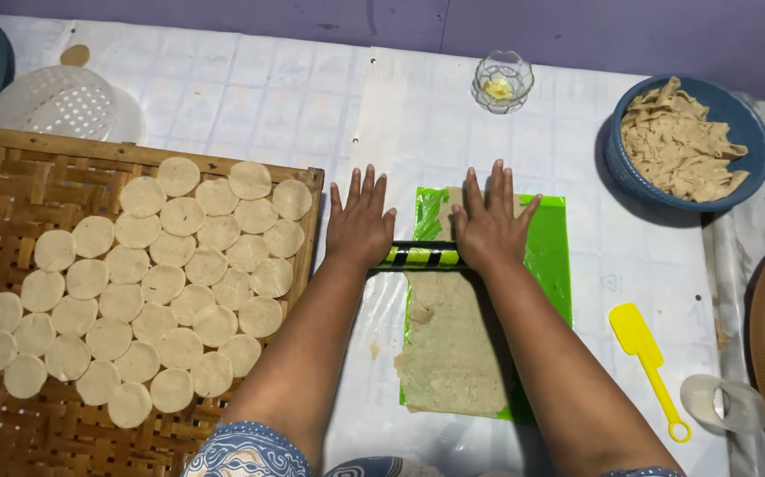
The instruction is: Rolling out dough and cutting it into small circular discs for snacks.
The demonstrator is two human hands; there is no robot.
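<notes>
Both my hands press flat, fingers spread, on a roller with green, black and yellow stripes [419,256]. My left hand [358,225] covers its left end and my right hand [488,223] its right end. Under the roller lies a long strip of flattened beige dough [451,340] on a green plastic sheet [552,256]. The dough reaches from near my body up past the roller, where my right hand hides most of it.
A woven bamboo tray [11,190] at left holds several round dough discs [161,283]. A blue bowl of dough scraps [685,146] sits far right, a small glass bowl [502,81] at the back, a yellow spatula [646,358] and a clear cup [723,404] at right.
</notes>
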